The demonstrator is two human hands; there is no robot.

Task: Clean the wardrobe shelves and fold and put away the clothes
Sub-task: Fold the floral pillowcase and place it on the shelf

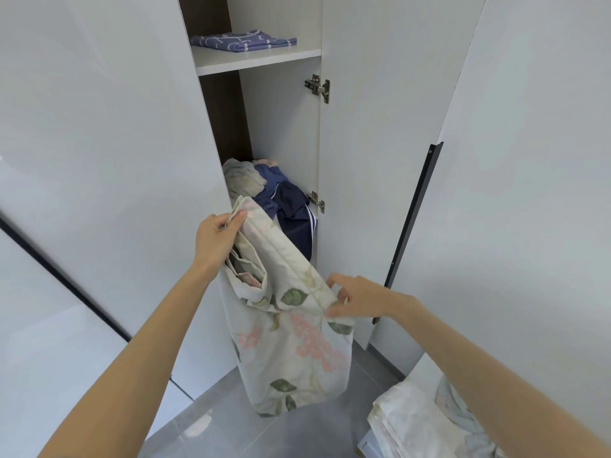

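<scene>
1. While the sheet (297,352) is hanging in front of the open wardrobe (284,120), the left hand (216,239) is gripping its top corner, fingers curled round the bunched fabric.
2. The right hand (360,299) is pinching the sheet's edge lower down and further right, thumb and fingertips closing on a fold.
3. The floral sheet is stretching slantwise between both hands, and its lower part is dangling free above the grey floor (297,438).
4. Behind it, in the lower compartment, a navy garment (291,206) with white stripes is lying crumpled against a beige cloth (243,180); both are sitting unfolded in a heap.
5. On the shelf (258,61) above, a folded blue cloth (243,41) is lying flat.
6. The door (363,160) is standing open on the right, two hinges (318,87) showing on its inner side and a black handle (413,219) running down its far edge.
7. At lower right, under the right forearm, more floral cloth (413,421) is lying folded on a white surface.
</scene>
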